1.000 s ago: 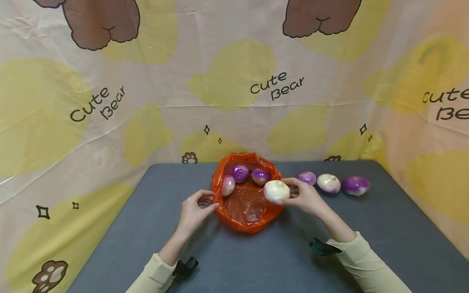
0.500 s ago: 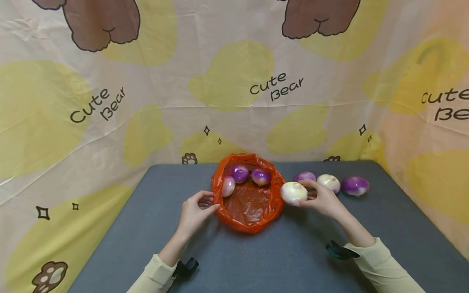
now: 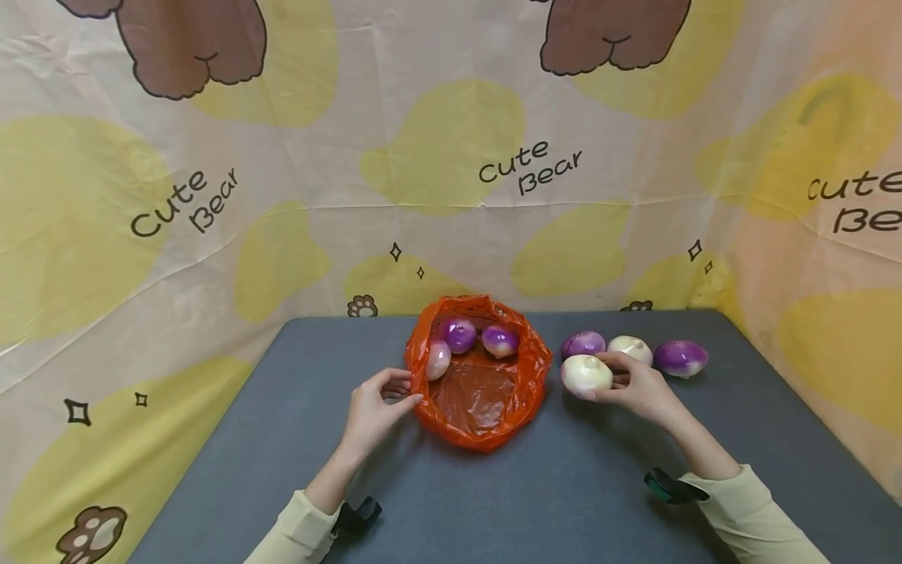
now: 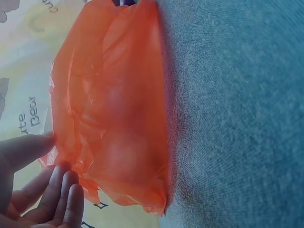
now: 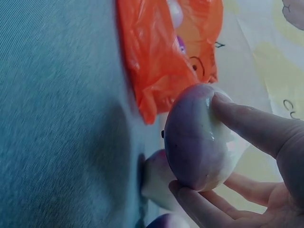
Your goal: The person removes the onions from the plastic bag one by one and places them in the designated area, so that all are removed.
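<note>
An orange-red plastic bag (image 3: 479, 440) stands with its mouth wide open on the table, three purple and pale onions inside it. My left hand (image 3: 372, 407) pinches the bag's left rim between thumb and fingertips; the left wrist view shows the thumb (image 4: 28, 149) at that edge. To the right of the bag, my right hand (image 3: 637, 385) holds a whitish onion (image 3: 586, 377) just above the table, thumb on one side and fingers on the other. In the right wrist view this onion (image 5: 197, 137) looks glossy, pale purple and white, with a small dark stub.
Behind the right hand, three onions lie in a row: a purple one (image 3: 582, 344), a white one (image 3: 629, 349) partly covered by the hand, and a dark purple one (image 3: 680, 358). A printed cloth (image 3: 437, 235) rises behind the grey table (image 3: 479, 509).
My right hand has carried the whitish onion rightward, from over the bag's right rim to beside the bag. The left hand stays on the left rim.
</note>
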### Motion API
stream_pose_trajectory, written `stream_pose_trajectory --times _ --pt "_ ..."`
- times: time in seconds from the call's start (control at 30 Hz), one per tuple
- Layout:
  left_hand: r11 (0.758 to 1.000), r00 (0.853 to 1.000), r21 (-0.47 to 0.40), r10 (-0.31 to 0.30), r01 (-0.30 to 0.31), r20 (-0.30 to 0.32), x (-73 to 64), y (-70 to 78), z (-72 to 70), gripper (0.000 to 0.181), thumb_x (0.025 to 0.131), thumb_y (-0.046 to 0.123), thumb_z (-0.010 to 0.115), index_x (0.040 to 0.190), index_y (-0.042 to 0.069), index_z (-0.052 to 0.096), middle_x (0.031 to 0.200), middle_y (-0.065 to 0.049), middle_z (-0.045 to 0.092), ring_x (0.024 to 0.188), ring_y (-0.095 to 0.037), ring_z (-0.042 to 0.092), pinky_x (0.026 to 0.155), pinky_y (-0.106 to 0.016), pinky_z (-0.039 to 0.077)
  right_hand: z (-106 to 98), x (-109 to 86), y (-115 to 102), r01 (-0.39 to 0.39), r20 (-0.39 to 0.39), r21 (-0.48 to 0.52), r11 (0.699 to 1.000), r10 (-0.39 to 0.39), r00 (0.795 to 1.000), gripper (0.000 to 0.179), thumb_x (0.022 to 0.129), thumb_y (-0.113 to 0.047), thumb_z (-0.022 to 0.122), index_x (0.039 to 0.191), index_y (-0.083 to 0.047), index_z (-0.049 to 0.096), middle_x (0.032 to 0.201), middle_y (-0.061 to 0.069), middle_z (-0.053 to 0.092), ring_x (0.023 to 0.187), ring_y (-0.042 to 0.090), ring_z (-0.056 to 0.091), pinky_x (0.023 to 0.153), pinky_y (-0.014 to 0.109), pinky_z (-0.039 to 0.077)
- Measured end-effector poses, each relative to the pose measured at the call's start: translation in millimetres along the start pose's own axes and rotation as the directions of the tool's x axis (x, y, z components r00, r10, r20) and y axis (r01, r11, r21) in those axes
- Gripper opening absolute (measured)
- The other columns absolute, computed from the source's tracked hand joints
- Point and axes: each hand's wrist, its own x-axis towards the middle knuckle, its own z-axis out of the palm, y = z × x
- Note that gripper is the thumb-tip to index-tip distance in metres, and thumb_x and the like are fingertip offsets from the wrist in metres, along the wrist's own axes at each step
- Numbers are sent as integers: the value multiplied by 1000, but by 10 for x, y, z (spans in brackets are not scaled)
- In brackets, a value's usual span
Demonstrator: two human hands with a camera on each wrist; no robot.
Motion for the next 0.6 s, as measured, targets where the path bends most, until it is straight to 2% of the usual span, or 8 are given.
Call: stream_pose_trajectory --times 0.2,0.43,0.6 --pt "1000 1000 -22 -18 18 -1 -3 13 11 31 74 4 80 102 0 67 91 -17 68 84 -32 64 81 -50 54 -22 -15 88 14 -4 -18 1000 -14 1000 65 75 -27 80 126 3 54 121 27 58 100 37 63 84 50 53" --pt "1000 1000 -6 0 0 0 -3 -9 -16 30 74 15 81 100 10 69 90 -7 69 82 -20 65 80 -41 56 -9 -37 198 -7 10 -34 999 7 1000 66 74 -28 80 126 4 54 122 27 58 99 37 64 83 48 53" --pt "1000 1000 -16 3 -2 1 -9 -7 -25 32 74 14 81 102 7 68 91 -9 69 84 -22 65 81 -43 56 19 -59 242 -29 26 -30 999 30 999 69 75 -30 80 127 4 52 124 27 57 101 38 64 82 47 54"
